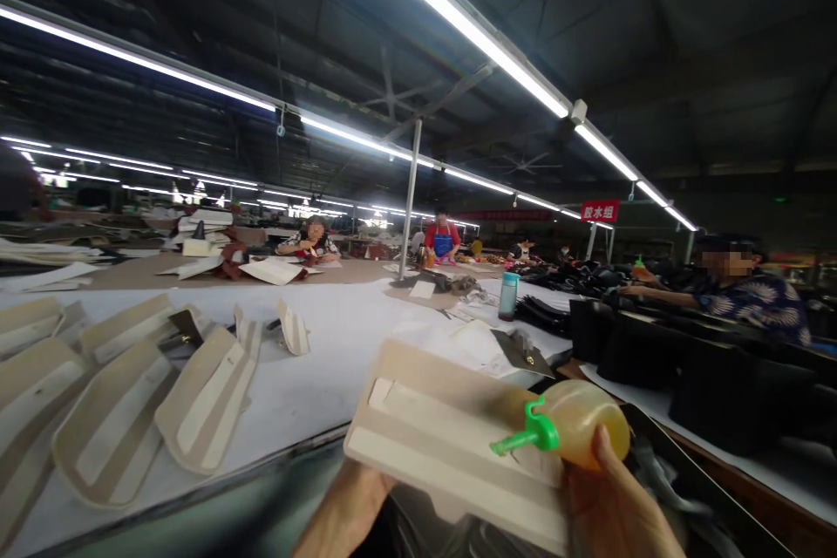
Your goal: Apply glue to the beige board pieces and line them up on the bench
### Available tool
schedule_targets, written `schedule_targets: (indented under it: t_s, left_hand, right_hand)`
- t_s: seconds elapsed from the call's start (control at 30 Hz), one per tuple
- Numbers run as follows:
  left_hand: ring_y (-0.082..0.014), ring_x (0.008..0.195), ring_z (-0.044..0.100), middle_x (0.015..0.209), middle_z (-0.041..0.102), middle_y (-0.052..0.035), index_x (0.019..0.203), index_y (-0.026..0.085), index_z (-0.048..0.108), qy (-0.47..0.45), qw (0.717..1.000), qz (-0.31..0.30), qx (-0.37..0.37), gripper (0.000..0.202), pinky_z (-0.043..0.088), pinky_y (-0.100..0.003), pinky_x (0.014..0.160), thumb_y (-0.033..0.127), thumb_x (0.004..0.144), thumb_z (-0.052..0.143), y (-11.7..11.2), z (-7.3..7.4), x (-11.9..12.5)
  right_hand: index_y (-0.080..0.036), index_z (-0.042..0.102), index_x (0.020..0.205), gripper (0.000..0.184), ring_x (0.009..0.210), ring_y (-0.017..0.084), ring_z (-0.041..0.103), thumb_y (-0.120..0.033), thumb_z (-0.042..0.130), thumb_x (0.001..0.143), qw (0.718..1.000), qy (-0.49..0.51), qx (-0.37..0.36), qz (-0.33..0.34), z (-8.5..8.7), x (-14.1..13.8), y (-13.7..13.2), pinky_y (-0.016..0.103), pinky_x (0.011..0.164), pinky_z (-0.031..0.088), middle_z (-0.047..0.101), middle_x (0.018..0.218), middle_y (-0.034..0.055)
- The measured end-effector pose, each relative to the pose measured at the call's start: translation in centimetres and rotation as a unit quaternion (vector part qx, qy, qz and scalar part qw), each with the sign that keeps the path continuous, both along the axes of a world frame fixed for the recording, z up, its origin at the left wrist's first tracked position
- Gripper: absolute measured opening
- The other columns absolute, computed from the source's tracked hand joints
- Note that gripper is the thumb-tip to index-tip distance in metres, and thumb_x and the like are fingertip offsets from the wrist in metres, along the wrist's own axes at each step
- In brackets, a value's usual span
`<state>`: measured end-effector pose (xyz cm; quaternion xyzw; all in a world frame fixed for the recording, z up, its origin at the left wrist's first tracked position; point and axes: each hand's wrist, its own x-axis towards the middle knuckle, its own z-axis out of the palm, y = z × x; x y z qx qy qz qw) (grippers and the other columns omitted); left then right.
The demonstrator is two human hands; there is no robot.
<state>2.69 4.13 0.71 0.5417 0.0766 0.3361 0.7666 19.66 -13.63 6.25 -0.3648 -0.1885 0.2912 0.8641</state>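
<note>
A beige panel (458, 427) with pale strips on it is held up in front of me, over the near edge of the table. My left hand (350, 501) grips it from below at its left end; the fingers are hidden behind it. In my right hand (611, 488) is a squeeze bottle (581, 423) of amber liquid with a green nozzle. The thumb lies on the bottle's side, and the nozzle points left across the panel's face. The right hand is also close against the panel's right end; whether it touches cannot be made out.
Several similar beige panels (209, 401) lie on the white-covered table (327, 340) at left. A teal bottle (508, 296) and a dark flap with a clasp (523, 353) are farther back. Black pieces (719, 384) stand at right, near a co-worker (751, 296). Other people work beyond.
</note>
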Motion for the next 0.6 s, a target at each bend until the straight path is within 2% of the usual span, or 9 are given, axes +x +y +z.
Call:
schedule_targets:
  t_s: [0.07, 0.13, 0.17, 0.23, 0.33, 0.4, 0.47, 0.53, 0.6]
  left_hand:
    - [-0.0400, 0.115, 0.062, 0.110, 0.075, -0.0133, 0.119, 0.019, 0.070, -0.012, 0.999, -0.033, -0.041, 0.062, 0.054, -0.052, 0.084, 0.068, 0.088, 0.048, 1.0, 0.8, -1.9]
    - [-0.0403, 0.112, 0.064, 0.110, 0.075, -0.0146, 0.120, 0.018, 0.070, -0.037, 0.994, -0.051, -0.092, 0.067, 0.055, -0.049, 0.084, 0.071, 0.084, 0.052, 1.5, 1.5, -3.3]
    - [-0.0387, 0.111, 0.066, 0.110, 0.076, -0.0138, 0.122, 0.019, 0.069, -0.045, 0.992, -0.049, -0.107, 0.067, 0.054, -0.047, 0.087, 0.070, 0.080, 0.060, 1.6, 1.7, -3.7]
    - [-0.0348, 0.105, 0.069, 0.106, 0.077, -0.0120, 0.124, 0.018, 0.067, -0.041, 0.993, -0.029, -0.109, 0.065, 0.054, -0.041, 0.087, 0.056, 0.071, 0.078, 1.3, 1.6, -3.8]
    - [-0.0308, 0.086, 0.074, 0.087, 0.079, -0.0111, 0.113, 0.012, 0.071, 0.042, 0.993, -0.005, -0.114, 0.061, 0.056, -0.033, 0.072, 0.038, 0.062, 0.090, 0.7, 0.7, -2.7]
    - [-0.0280, 0.075, 0.074, 0.079, 0.079, -0.0099, 0.103, 0.011, 0.072, 0.088, 0.985, -0.004, -0.151, 0.053, 0.055, -0.032, 0.065, 0.038, 0.062, 0.090, 0.3, 0.0, -1.6]
    - [-0.0270, 0.071, 0.074, 0.078, 0.078, -0.0100, 0.099, 0.011, 0.072, 0.104, 0.979, -0.003, -0.173, 0.048, 0.056, -0.034, 0.065, 0.041, 0.065, 0.087, 0.0, -0.5, -0.5]
    - [-0.0274, 0.072, 0.074, 0.080, 0.079, -0.0113, 0.101, 0.009, 0.070, 0.097, 0.979, 0.000, -0.180, 0.047, 0.056, -0.034, 0.067, 0.041, 0.069, 0.084, -0.6, -0.8, 0.4]
    - [-0.0273, 0.072, 0.074, 0.081, 0.079, -0.0109, 0.108, 0.009, 0.068, 0.085, 0.978, 0.006, -0.190, 0.049, 0.055, -0.033, 0.065, 0.040, 0.073, 0.081, -1.7, -1.1, 1.1]
  right_hand:
    - [-0.019, 0.075, 0.099, 0.038, 0.106, 0.028, 0.066, -0.048, 0.081, 0.076, 1.000, -0.004, -0.015, 0.015, -0.5, 1.0, 0.0, 0.034, 0.092, 0.055, 0.073, 0.102, 0.0071]
    - [-0.017, 0.074, 0.099, 0.043, 0.107, 0.031, 0.065, -0.050, 0.082, 0.072, 0.999, -0.009, -0.034, 0.029, -1.3, 2.0, 0.2, 0.042, 0.095, 0.053, 0.073, 0.101, 0.0092]
    - [-0.016, 0.074, 0.099, 0.046, 0.106, 0.033, 0.065, -0.050, 0.085, 0.069, 0.998, -0.013, -0.043, 0.038, -1.6, 2.5, 0.4, 0.044, 0.096, 0.052, 0.073, 0.100, 0.0096]
    - [-0.015, 0.074, 0.097, 0.049, 0.105, 0.035, 0.065, -0.047, 0.089, 0.063, 0.996, -0.028, -0.061, 0.057, -2.3, 3.2, 0.8, 0.047, 0.096, 0.052, 0.073, 0.096, 0.0095]
    - [-0.012, 0.073, 0.094, 0.050, 0.103, 0.036, 0.066, -0.042, 0.090, 0.058, 0.993, -0.050, -0.089, 0.054, -2.8, 3.8, 1.5, 0.048, 0.093, 0.052, 0.073, 0.093, 0.0115]
    - [-0.011, 0.072, 0.091, 0.049, 0.101, 0.034, 0.066, -0.038, 0.091, 0.054, 0.994, -0.060, -0.092, 0.011, -2.8, 3.9, 2.0, 0.044, 0.092, 0.053, 0.072, 0.093, 0.0114]
    - [-0.014, 0.070, 0.091, 0.049, 0.101, 0.028, 0.065, -0.034, 0.091, 0.052, 0.993, -0.069, -0.077, -0.051, -2.7, 4.0, 2.2, 0.034, 0.093, 0.051, 0.072, 0.095, 0.0079]
    - [-0.017, 0.068, 0.095, 0.051, 0.102, 0.022, 0.064, -0.032, 0.091, 0.052, 0.988, -0.084, -0.054, -0.120, -2.4, 4.0, 2.0, 0.025, 0.095, 0.048, 0.072, 0.097, 0.0028]
    - [-0.020, 0.066, 0.100, 0.056, 0.102, 0.019, 0.062, -0.031, 0.091, 0.052, 0.980, -0.102, -0.028, -0.169, -2.0, 3.6, 1.5, 0.022, 0.097, 0.046, 0.071, 0.098, -0.0013]
